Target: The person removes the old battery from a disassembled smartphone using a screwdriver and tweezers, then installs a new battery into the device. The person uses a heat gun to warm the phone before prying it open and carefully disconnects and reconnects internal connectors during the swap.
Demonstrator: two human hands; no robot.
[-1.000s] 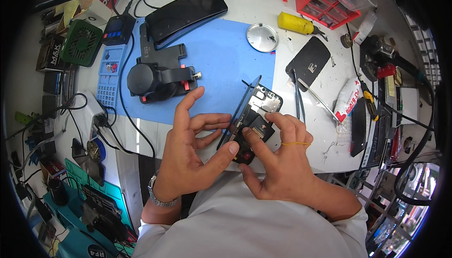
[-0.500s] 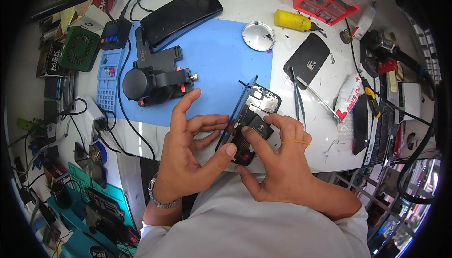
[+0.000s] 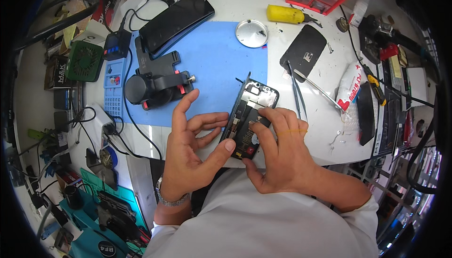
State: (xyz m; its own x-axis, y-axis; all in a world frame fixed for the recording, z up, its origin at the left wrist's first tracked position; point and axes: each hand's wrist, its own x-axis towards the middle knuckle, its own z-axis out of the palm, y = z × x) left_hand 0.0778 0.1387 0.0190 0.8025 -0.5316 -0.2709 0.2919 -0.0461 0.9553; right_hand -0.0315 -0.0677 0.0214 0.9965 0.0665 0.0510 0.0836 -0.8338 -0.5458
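Note:
An opened smartphone is tilted at the bench's front edge, with its metal plate, black battery and inner parts exposed. My right hand grips its right side, with the index finger bent over the battery and the thumb at the lower end. My left hand is beside the phone's left edge, fingers spread and thumb tip at the lower left corner. Whether those fingertips press on the phone, I cannot tell. A thin dark strip sticks out at the phone's top left.
A black clamp holder stands on the blue mat, near a large dark phone. To the right are tweezers, a black back panel, a white tube and a yellow bottle. A round metal dish sits behind.
The phone has tipped so its inside faces up more and the raised left edge looks narrower. My right fingers have shifted slightly on it. The whole view has moved a little.

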